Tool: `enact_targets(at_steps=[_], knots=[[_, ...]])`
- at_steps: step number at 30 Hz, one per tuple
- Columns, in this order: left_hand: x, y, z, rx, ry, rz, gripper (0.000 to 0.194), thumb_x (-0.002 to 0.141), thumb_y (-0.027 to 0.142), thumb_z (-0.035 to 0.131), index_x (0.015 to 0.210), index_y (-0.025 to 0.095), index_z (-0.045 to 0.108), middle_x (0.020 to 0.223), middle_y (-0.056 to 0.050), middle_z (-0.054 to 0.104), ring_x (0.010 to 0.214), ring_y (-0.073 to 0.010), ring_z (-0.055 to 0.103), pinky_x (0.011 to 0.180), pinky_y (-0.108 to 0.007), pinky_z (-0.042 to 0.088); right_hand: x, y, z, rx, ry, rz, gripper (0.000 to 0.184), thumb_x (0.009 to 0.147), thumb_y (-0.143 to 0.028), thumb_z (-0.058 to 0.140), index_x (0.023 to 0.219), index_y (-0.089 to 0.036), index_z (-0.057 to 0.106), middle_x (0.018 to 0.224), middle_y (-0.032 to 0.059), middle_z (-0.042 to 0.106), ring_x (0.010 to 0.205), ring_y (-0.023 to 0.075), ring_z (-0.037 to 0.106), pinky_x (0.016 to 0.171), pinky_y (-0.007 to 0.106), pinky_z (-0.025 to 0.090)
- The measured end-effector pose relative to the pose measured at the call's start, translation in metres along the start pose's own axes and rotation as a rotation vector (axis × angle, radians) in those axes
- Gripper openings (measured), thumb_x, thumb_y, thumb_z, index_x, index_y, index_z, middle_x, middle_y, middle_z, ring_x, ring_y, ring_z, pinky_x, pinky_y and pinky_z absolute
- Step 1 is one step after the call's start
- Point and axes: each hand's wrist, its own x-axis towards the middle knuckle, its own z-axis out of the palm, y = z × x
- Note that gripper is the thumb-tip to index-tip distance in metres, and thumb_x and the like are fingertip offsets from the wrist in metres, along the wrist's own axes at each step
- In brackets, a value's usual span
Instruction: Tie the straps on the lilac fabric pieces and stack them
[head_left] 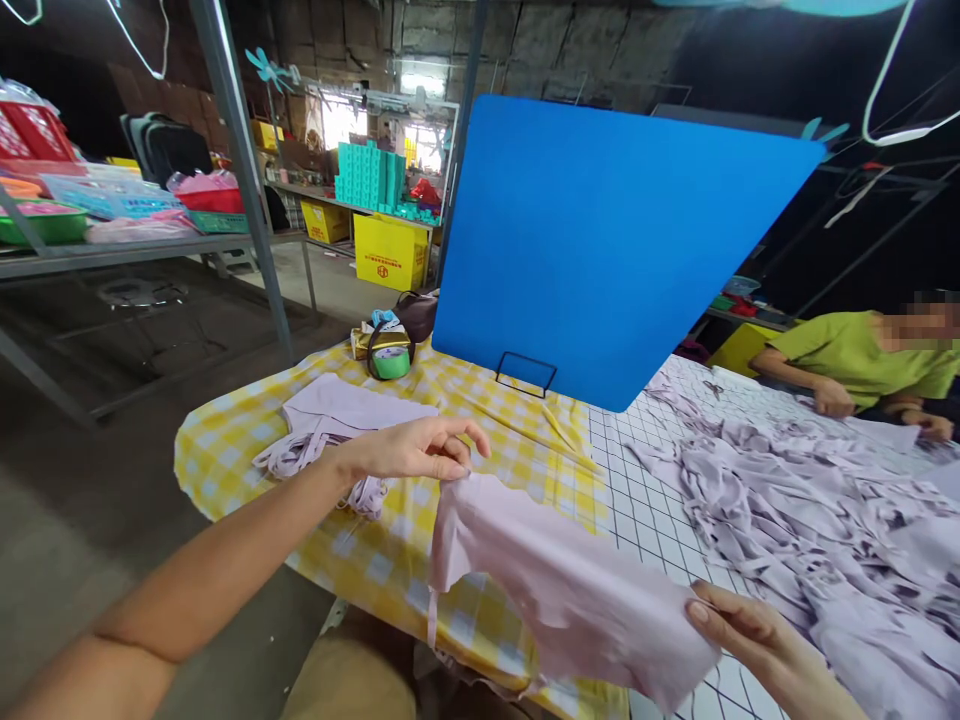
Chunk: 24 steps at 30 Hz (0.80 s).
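Head view: the pale lilac garment [555, 570] hangs between two pinching hands, sloping down from the left hand [431, 447], whose thumb and fingertips nip its upper corner, to the right hand [765, 635], which pinches the opposite end. Its middle sags above the yellow checked cloth [217, 450], with a strap dangling below the left grip.

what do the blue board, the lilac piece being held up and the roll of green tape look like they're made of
Blue board: probably plastic or coated board, matte; flat, stiff, evenly coloured.
Lilac piece: thin, smooth fabric with a soft sheen; it sags in folds between the hands.
Green tape: likely glossy plastic film; bright, smooth outer face.
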Motion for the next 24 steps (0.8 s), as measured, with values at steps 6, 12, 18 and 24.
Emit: enact_targets(at_steps=[6,12,18,24], knots=[[0.001,-0.022,0.017,-0.095,0.185,0.011,0.031,0.080,0.028,0.055,0.107,0.017,0.045,0.068,0.004,0.046,0.059,-0.0077,0.036,0.057,-0.020,0.029,0.007,0.006,0.019,0.163,0.194,-0.038,0.046,0.072,-0.060,0.057,0.054,-0.019,0.048,0.057,-0.0007,0.042,0.054,0.0137,0.041,0.050,0.025,0.036],[0.018,-0.019,0.048,-0.122,0.099,0.008,0.028,0.080,0.024,0.053,0.106,0.017,0.049,0.067,0.004,0.047,0.060,-0.0081,0.036,0.058,-0.021,0.030,0.020,-0.040,0.060,0.244,0.025,-0.068,0.036,0.077,-0.057,0.055,0.078,-0.021,0.050,0.056,-0.0044,0.039,0.048,0.0104,0.037,0.044,0.021,0.026],[0.011,-0.026,0.035,-0.099,0.113,-0.046,0.030,0.079,0.025,0.054,0.107,0.017,0.048,0.069,0.003,0.048,0.060,-0.0082,0.038,0.057,-0.020,0.029,0.014,-0.034,0.033,0.059,0.200,-0.136,0.035,0.075,-0.056,0.057,0.072,-0.021,0.057,0.063,-0.0010,0.047,0.055,0.0121,0.042,0.047,0.022,0.032],[0.005,-0.030,0.027,-0.045,0.070,-0.170,0.034,0.074,0.028,0.061,0.106,0.016,0.056,0.057,0.008,0.040,0.055,-0.0071,0.034,0.052,-0.018,0.026,-0.009,-0.021,0.011,-0.043,0.239,-0.108,0.035,0.073,-0.057,0.057,0.074,-0.022,0.060,0.061,0.0016,0.051,0.055,0.0149,0.045,0.043,0.023,0.036]])
